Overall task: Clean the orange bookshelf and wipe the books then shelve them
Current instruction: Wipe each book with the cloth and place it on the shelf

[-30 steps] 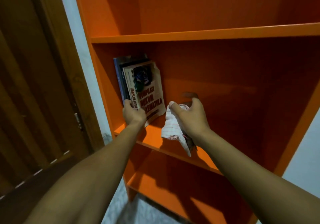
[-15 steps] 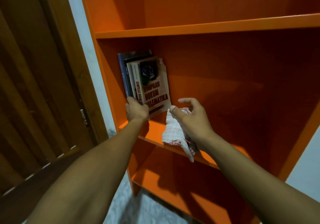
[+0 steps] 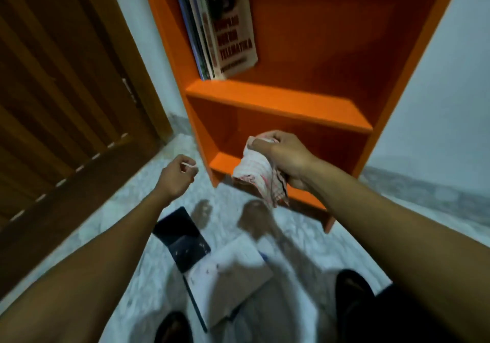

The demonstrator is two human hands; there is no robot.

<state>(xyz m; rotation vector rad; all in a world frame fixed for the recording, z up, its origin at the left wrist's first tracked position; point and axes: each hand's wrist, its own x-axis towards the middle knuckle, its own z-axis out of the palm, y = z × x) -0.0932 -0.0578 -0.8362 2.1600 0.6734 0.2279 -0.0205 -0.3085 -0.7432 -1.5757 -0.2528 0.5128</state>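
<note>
door [image 3: 53,83]: brown wood, left of the orange bookshelf, past a strip of pale wall.
orange bookshelf [image 3: 278,101]: stood on the pale floor, between two wall sections.
shelved books [image 3: 220,24]: upright at the bookshelf's left end, on the upper visible shelf, outermost cover facing out.
floor books [image 3: 209,258]: a dark one and a white one lay in front of the bookshelf, blurred.
right hand [image 3: 285,157]: gripped a checked cloth [image 3: 256,173] before the bookshelf's lowest compartment.
left hand [image 3: 177,174]: left of the bookshelf, loosely curled, holding nothing.
</note>
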